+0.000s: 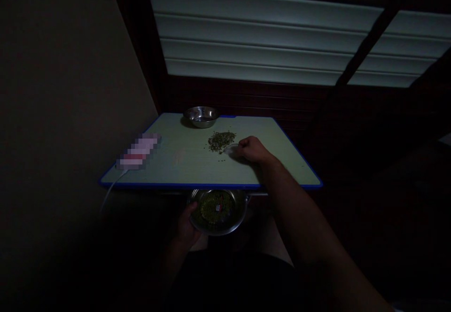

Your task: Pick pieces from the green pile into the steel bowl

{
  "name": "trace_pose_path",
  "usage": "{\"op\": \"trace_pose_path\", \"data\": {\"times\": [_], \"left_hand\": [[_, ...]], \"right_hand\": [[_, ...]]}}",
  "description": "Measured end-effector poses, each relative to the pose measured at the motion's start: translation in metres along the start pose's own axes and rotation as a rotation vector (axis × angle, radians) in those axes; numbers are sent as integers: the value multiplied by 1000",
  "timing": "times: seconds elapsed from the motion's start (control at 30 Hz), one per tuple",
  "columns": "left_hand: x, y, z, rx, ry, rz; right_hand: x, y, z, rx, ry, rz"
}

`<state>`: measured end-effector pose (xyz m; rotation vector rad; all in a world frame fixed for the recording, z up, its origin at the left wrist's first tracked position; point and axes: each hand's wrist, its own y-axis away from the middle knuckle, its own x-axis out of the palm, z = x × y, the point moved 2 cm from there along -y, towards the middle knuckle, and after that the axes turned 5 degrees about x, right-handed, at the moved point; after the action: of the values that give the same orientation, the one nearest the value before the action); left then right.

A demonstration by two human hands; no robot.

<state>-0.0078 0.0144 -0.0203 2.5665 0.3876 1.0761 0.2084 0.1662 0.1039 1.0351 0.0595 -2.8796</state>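
A heap of small greenish beans or grains (221, 140) lies loose on the pale tabletop (197, 168), with a few strays around it. My right hand (252, 149) is closed on a small pale, see-through rounded piece (231, 149), whose exact kind I cannot make out. That piece touches the table at the heap's right edge. Below the table's front edge, my left hand (188, 225) grips the left rim of a metal bowl (230, 230). Inside the bowl lie more green grains (211, 208) and a small red and white spot.
Near the back left of the table stands a second metal bowl (201, 117). A blurred pink phone-like object (139, 151) with a white cable (112, 190) lies on the left side. A wall (70, 91) borders the left, and louvred panels (253, 39) rise behind.
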Motion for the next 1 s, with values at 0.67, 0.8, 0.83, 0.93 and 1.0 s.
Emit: {"op": "trace_pose_path", "data": {"times": [0.67, 0.8, 0.83, 0.93, 1.0], "left_hand": [[-4, -4, 3, -1, 7, 5], [-2, -3, 2, 11, 12, 24], [-2, -3, 2, 8, 9, 23], [-2, -3, 3, 2, -7, 2], [-2, -3, 4, 9, -10, 3]], "right_hand": [[2, -8, -9, -182, 0, -93], [2, -10, -11, -209, -25, -69], [3, -10, -10, -214, -31, -56], [3, -9, -8, -205, -77, -12], [3, -8, -7, -185, -102, 1]]}}
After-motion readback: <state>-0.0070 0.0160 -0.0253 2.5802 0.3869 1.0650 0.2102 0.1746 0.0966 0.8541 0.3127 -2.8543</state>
